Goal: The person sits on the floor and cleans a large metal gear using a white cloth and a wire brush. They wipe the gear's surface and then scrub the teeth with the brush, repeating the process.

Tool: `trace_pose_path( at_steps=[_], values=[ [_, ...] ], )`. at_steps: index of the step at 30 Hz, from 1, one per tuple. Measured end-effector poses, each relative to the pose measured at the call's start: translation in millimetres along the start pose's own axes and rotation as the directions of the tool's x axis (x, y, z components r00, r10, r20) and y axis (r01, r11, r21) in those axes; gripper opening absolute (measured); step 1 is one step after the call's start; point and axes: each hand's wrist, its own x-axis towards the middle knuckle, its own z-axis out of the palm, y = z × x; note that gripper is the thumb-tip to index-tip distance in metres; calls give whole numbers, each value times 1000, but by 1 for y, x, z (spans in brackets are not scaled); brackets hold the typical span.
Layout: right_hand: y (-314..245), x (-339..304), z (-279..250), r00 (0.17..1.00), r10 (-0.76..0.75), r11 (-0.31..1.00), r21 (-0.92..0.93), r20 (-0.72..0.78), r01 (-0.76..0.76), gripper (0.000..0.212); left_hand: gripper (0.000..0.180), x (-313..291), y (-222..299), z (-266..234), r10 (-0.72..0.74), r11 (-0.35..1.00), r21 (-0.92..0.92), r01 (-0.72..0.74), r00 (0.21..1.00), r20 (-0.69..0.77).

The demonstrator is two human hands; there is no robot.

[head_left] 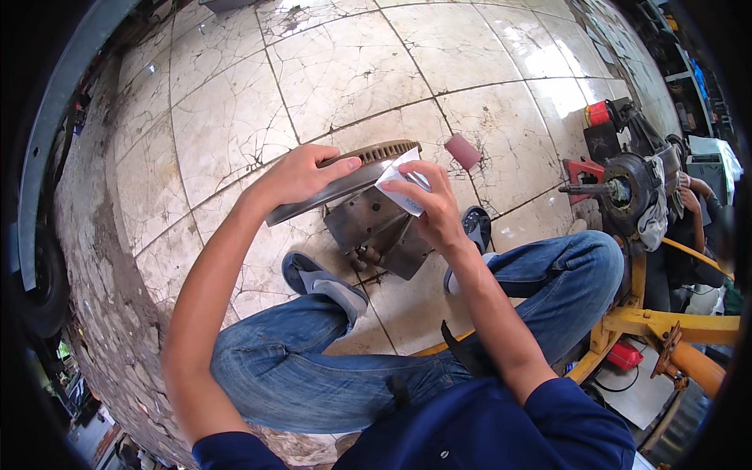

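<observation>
In front of me a toothed metal flywheel (pixel 333 190) stands on edge, tilted, over a dark metal block (pixel 356 223) on the floor. My left hand (pixel 298 174) grips its upper rim, with the thumb along the near side and the fingers over the teeth. My right hand (pixel 437 205) pinches a white-backed sheet of sandpaper (pixel 398 185) against the flywheel's right end. That hand's fingertips press on the sheet. The flywheel's far face is hidden from me.
A reddish piece of sandpaper (pixel 462 151) lies on the cracked tile floor (pixel 352 86). To the right stand a hub assembly (pixel 623 188) with a cloth (pixel 654 211) and a yellow steel frame (pixel 666 323). Another person's arm (pixel 695 200) shows beyond.
</observation>
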Motion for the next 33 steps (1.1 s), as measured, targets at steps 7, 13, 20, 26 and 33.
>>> trace_pose_path(
  at_steps=[7,13,20,26,33],
  values=[
    [-51,28,2,998,54,997,-48,40,-52,55,70,1,-16,0,30,994,-100,-36,998,-59],
    [1,21,2,976,182,982,64,-119,-175,56,80,-3,-10,-5,-48,999,-23,46,995,-86],
    [-44,29,7,1000,0,999,-48,23,1,49,78,-6,-9,-2,-42,999,-28,39,992,-122],
    [10,19,-1,953,299,944,159,-53,-288,52,74,-1,-4,-6,-62,998,-14,61,990,-124],
    [-53,38,11,999,-47,998,-47,2,47,54,71,-9,-11,-7,-70,996,-60,63,992,-105]
  ],
)
